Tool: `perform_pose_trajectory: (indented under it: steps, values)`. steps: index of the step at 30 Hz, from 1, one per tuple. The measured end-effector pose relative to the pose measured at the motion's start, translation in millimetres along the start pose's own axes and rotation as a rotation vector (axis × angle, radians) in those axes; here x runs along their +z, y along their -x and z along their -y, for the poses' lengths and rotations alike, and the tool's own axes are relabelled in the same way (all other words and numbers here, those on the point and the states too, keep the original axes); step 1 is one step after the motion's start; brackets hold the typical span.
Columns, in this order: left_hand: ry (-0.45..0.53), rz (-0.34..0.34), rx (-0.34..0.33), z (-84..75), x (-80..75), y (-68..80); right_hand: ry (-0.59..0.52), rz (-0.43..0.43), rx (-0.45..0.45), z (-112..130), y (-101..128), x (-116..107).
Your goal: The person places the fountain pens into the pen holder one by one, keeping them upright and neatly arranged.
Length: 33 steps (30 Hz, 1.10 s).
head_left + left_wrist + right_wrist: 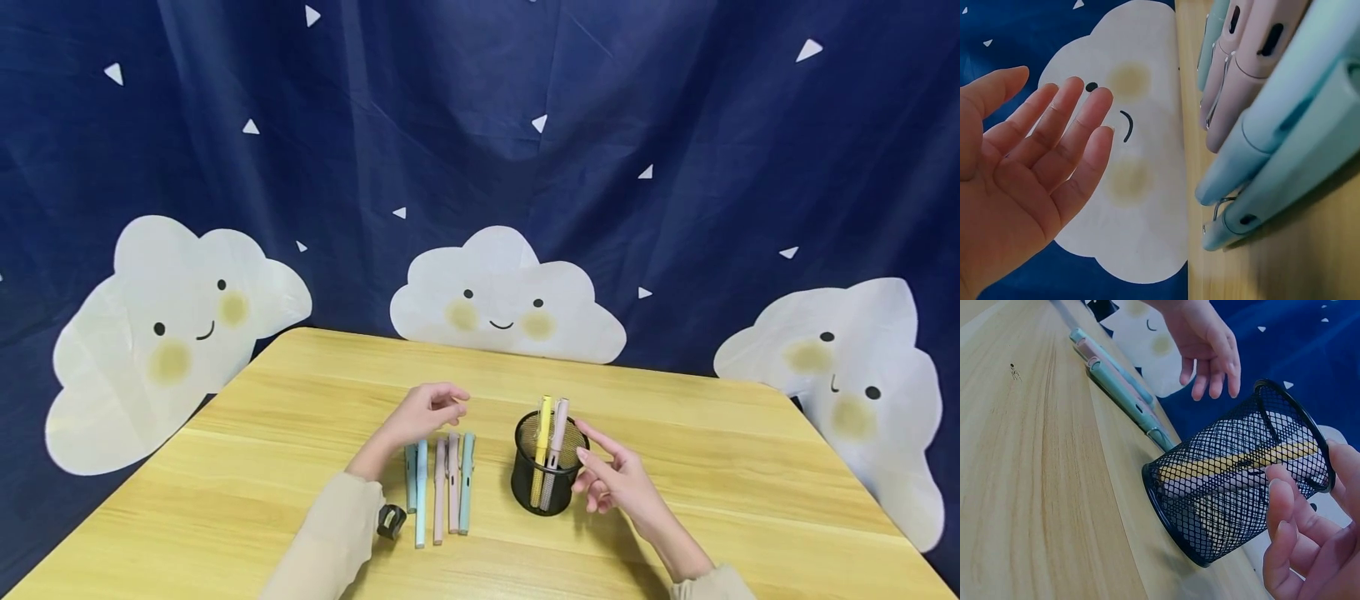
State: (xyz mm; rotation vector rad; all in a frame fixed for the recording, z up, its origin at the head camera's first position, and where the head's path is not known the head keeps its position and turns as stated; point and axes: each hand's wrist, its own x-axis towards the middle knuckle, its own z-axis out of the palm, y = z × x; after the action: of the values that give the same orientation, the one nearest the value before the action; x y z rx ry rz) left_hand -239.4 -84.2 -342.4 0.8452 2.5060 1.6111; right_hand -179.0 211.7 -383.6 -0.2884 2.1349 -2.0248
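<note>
My left hand hovered above the far ends of the pens, its grip loosely spread and holding nothing. The five pens lay side by side on the desk, long axes running toward me, directly beneath and just nearer me than that hand. My right hand, grip likewise spread and empty, sat just right of the cup, fingertips close to its rim. Two pens stood upright in the cup. A sharpener lay by my left sleeve.
</note>
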Motion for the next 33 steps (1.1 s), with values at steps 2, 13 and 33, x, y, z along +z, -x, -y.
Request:
perform_pose_trajectory:
  steps: [2, 13, 33]
  values:
    - [0.003, 0.001, -0.006, 1.9, -1.1, 0.8, -0.004, 0.006, -0.006, 0, 0, 0]
    - [-0.008, -0.011, -0.015, 35.5, -3.8, -2.2, -0.008, 0.008, -0.005, 1, 1, 0]
    - [-0.002, -0.026, -0.052, 29.0, -11.5, 6.0, 0.002, -0.017, 0.024, -5, 0, -1]
